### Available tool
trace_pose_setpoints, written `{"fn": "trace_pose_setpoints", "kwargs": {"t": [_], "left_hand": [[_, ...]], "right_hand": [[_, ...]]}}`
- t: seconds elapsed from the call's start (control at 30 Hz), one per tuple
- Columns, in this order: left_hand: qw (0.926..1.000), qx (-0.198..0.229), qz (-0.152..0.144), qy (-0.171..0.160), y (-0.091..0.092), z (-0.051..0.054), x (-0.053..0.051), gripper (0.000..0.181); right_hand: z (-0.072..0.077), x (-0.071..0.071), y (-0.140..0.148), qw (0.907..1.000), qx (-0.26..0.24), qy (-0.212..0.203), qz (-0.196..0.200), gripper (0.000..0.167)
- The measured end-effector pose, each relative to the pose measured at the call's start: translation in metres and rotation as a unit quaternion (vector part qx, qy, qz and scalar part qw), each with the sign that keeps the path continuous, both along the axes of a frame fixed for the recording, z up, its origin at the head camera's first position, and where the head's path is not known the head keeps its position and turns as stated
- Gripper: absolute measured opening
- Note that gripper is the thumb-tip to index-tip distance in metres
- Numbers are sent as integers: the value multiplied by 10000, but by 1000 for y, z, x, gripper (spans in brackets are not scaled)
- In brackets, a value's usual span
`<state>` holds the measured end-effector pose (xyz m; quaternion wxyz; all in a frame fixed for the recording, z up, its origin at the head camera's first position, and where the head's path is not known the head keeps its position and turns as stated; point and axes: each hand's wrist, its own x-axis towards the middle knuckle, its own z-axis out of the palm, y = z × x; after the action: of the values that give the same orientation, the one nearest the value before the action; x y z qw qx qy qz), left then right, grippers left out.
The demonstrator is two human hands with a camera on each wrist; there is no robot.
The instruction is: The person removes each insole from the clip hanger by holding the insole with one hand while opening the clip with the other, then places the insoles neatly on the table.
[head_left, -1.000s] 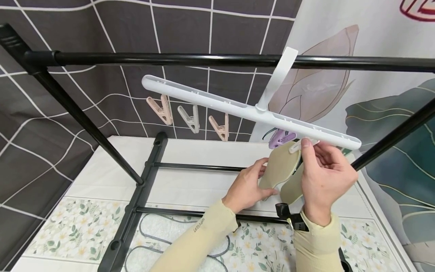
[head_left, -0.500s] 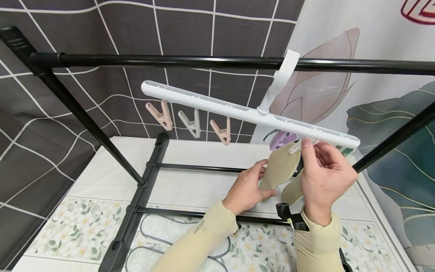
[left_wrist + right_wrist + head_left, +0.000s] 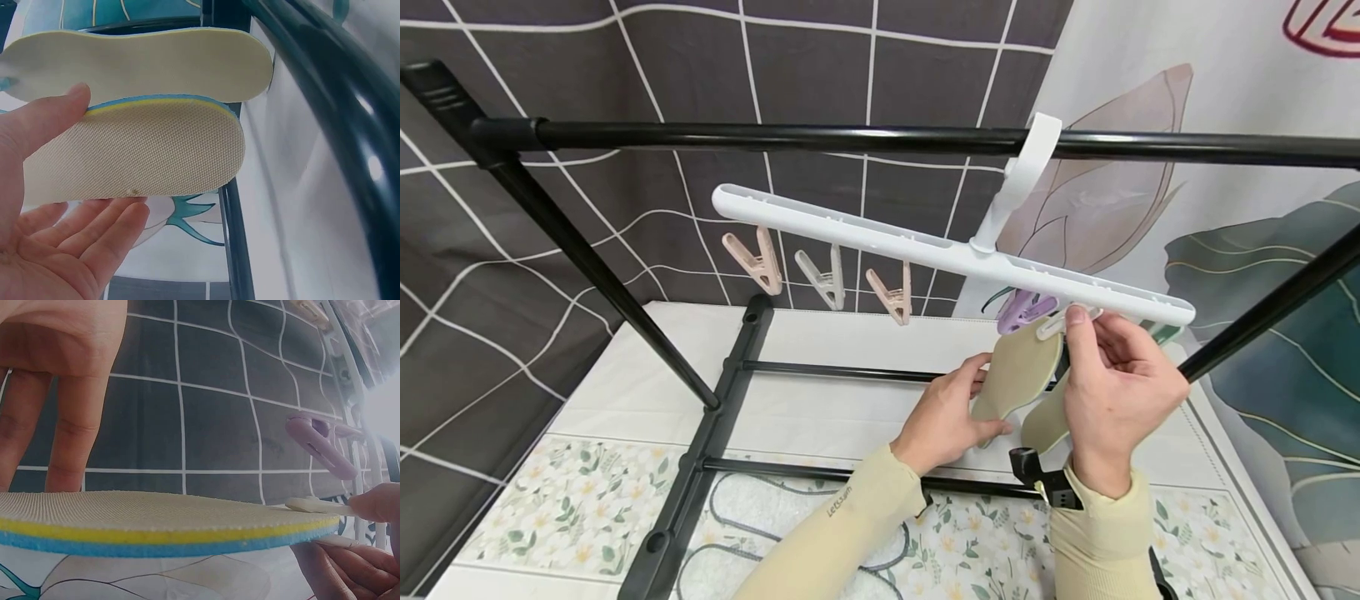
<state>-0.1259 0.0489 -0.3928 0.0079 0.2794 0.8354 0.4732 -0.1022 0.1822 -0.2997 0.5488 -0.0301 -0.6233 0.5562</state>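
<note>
One insole (image 3: 1018,371) below the white hanger (image 3: 865,240): right hand (image 3: 1122,396) pinches a white clip (image 3: 1051,326) at its end, left hand (image 3: 946,410) half-curled holding its edges, probably to steady it.

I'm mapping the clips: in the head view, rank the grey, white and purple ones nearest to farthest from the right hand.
1. White clip: pinched in the right hand.
2. Purple clip: left of the hand.
3. Grey clip: farther left.

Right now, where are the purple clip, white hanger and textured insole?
Purple clip (image 3: 328,453), right wrist view, lower arm.
White hanger (image 3: 940,255), head view, middle of bar.
Textured insole (image 3: 147,150), left wrist view, its broad face.
</note>
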Motion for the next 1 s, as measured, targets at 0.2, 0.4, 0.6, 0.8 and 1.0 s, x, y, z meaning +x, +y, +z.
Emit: {"fn": "trace_pose_setpoints", "kwargs": {"t": [0.2,0.4,0.6,0.8,1.0], "left_hand": [[10000,-45,-23,18,0,0,0,87],[9999,-67,-48,90,0,1,1,88],[9998,-48,-57,172,-1,0,1,88],[9998,-82,-48,201,-2,-1,1,89],[9995,-114,-45,295,-3,-2,1,89]], "right_hand": [[0,0,0,10000,42,6,-21,12],[-1,0,1,9999,101,-28,-39,11],[-1,0,1,9999,152,-40,-47,11],[-1,0,1,9996,236,-89,-106,12],[-1,0,1,9997,224,-36,-73,12]]}}
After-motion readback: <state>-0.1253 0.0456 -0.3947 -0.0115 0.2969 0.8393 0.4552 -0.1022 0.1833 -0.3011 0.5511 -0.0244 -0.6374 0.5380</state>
